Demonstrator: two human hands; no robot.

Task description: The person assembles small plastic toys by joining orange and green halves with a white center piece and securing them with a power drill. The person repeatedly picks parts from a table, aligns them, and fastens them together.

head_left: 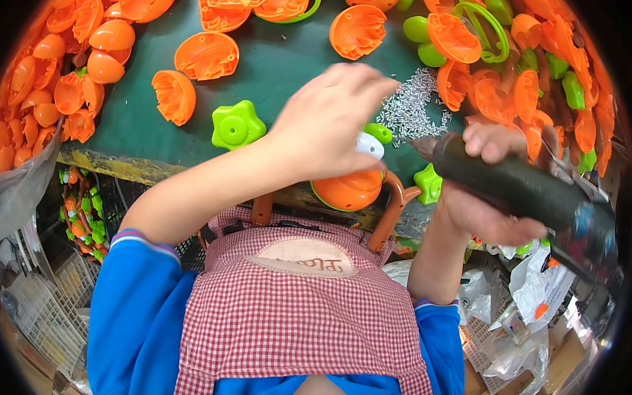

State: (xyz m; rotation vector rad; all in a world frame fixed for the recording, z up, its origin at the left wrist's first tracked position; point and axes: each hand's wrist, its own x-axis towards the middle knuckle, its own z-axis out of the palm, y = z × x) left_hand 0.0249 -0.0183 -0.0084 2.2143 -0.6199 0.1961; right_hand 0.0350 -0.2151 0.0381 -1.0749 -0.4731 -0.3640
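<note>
My left hand (pixel 330 118), smeared by motion, passes over the table beside a heap of small silver screws (pixel 418 107). Its thumb stands well apart from its fingers, and nothing shows in it. Below the hand, at the table's near edge, sits a rounded orange plastic piece (pixel 349 190) with a white part (pixel 368 146) and a small green tab (pixel 379 133) beyond it. My right hand (pixel 493 204) grips a dark cylindrical power screwdriver (pixel 515 183), its tip pointing left toward the screws. A green star-shaped knob (pixel 238 125) lies left of my left hand.
Orange shells pile up at the left (pixel 48 84) and right (pixel 535 87), with green pieces among the right ones. Several half shells (pixel 207 56) lie across the green tabletop (pixel 137 125). Brown curved bars (pixel 392 207) stand at its near edge; another green knob (pixel 428 183) lies beside them.
</note>
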